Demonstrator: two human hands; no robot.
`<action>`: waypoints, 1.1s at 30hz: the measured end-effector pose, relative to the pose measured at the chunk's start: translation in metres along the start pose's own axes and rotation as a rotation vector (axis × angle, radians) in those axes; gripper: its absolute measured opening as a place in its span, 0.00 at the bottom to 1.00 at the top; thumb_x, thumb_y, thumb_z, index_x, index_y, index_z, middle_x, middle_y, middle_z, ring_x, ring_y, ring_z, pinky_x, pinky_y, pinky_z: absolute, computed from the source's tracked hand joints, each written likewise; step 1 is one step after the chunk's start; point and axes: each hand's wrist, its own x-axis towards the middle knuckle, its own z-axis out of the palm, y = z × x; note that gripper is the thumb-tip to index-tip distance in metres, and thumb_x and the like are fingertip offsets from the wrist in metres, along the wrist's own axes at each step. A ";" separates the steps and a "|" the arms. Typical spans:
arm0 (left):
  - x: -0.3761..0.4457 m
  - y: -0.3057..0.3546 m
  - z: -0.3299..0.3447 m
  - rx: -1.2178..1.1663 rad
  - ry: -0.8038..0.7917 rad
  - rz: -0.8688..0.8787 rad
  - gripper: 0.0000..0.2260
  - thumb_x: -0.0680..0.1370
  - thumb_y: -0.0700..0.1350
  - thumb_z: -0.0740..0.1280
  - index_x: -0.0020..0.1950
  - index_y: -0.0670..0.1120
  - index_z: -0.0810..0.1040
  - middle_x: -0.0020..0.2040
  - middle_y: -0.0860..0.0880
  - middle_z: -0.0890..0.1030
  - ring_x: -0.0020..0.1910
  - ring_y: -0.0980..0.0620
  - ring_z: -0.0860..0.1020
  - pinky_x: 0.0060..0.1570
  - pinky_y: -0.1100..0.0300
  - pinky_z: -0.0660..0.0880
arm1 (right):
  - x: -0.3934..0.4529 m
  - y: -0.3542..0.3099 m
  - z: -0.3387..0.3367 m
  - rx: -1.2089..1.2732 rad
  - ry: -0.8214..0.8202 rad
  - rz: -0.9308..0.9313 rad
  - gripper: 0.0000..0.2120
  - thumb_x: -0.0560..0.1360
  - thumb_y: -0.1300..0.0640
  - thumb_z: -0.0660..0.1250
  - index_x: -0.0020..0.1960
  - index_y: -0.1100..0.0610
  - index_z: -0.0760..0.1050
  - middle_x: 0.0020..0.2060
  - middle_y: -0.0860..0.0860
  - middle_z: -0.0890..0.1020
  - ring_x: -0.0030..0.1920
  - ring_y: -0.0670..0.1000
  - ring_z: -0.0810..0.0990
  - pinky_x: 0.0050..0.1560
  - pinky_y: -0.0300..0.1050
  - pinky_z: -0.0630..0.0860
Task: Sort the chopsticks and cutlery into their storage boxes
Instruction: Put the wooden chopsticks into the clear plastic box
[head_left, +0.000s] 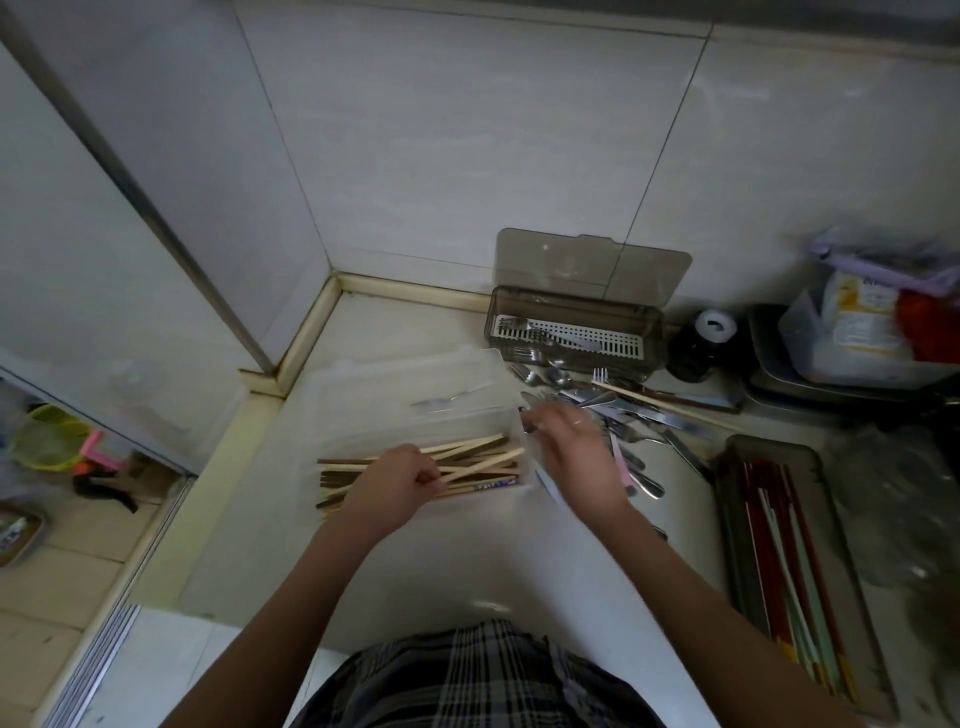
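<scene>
We find the left hand (400, 480) curled around wooden chopsticks (467, 457) lying in the clear box (363, 415) on the counter (467, 561). The right hand (571, 447) reaches over the loose cutlery pile (623, 405) (blurred; we cannot tell its grip). A grey box (571, 332) holds forks near the wall, and a tray (769, 447) on the right holds coloured chopsticks (779, 571).

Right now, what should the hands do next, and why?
Probably the left hand should lay the wooden chopsticks it grips flat in the clear box; they cross at angles. The right hand already reaches toward the loose cutlery pile.
</scene>
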 end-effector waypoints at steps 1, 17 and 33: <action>0.002 -0.003 -0.001 0.000 -0.016 -0.029 0.08 0.74 0.47 0.70 0.47 0.43 0.83 0.42 0.46 0.78 0.40 0.50 0.76 0.44 0.57 0.72 | 0.003 0.010 -0.008 -0.007 0.042 0.076 0.15 0.69 0.71 0.66 0.54 0.60 0.78 0.50 0.58 0.81 0.50 0.60 0.78 0.50 0.49 0.75; 0.007 -0.015 0.010 -0.083 0.102 -0.281 0.06 0.73 0.46 0.71 0.49 0.48 0.82 0.44 0.52 0.77 0.42 0.55 0.74 0.43 0.62 0.69 | 0.000 0.157 -0.057 -0.582 -0.423 0.713 0.28 0.76 0.54 0.65 0.73 0.52 0.59 0.67 0.55 0.70 0.69 0.57 0.66 0.67 0.60 0.62; 0.008 -0.018 0.015 -0.109 0.085 -0.281 0.04 0.74 0.47 0.70 0.47 0.49 0.81 0.42 0.53 0.78 0.41 0.55 0.75 0.41 0.62 0.69 | 0.005 0.137 -0.050 -0.618 -0.434 0.559 0.11 0.76 0.57 0.63 0.59 0.53 0.71 0.53 0.52 0.77 0.56 0.54 0.74 0.58 0.52 0.66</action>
